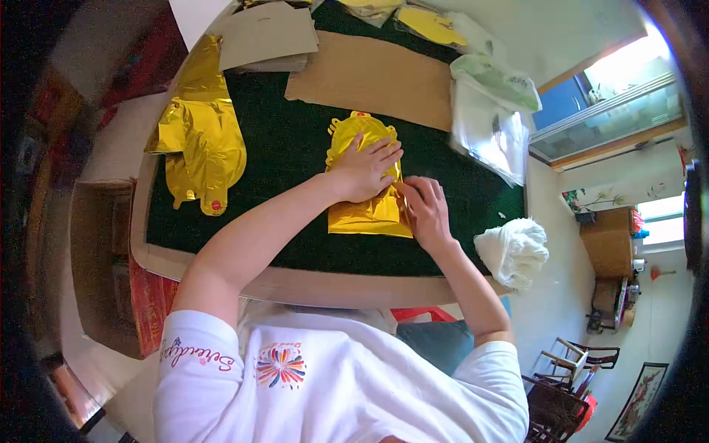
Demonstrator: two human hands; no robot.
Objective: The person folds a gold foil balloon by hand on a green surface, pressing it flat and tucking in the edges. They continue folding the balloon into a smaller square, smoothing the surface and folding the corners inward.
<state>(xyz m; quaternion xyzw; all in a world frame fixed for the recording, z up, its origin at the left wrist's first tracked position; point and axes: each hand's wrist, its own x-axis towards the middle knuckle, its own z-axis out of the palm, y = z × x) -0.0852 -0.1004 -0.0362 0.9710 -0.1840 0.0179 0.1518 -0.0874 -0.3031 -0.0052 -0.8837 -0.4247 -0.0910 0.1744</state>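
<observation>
1. Table [196, 244]: broad surface covered in dark green, matte cloth-like material, with a smooth pale tan border along the near edge.
2. Brown cardboard sheet [377, 74]: flat, rectangular, dull; lies toward the far edge, beyond the hands.
3. Pile of shiny gold foil [208, 144]: creased, at the left edge; rounded near end with small tabs, one bearing a red spot.
4. Clear plastic bags [487, 136]: glossy, stacked flat near the right edge.
5. Stack of grey card [266, 37]: stiff, flat, at the far left corner.
6. Crinkled gold foil piece [365, 221]: centre of surface, lengthwise between near and far edges. Squared near end, rounded and tabbed far end. Lies directly beneath the left hand; its right side meets the right hand.
7. Bundle of soft white strands [513, 251]: loosely heaped at the near right corner.
8. Left hand [363, 171]: palm down, flattened, fingers extended; presses on the foil's middle, grasping nothing.
9. Right hand [425, 210]: fingers curled at the foil's right side, touching it; cannot tell whether thumb and fingers pinch it.
</observation>
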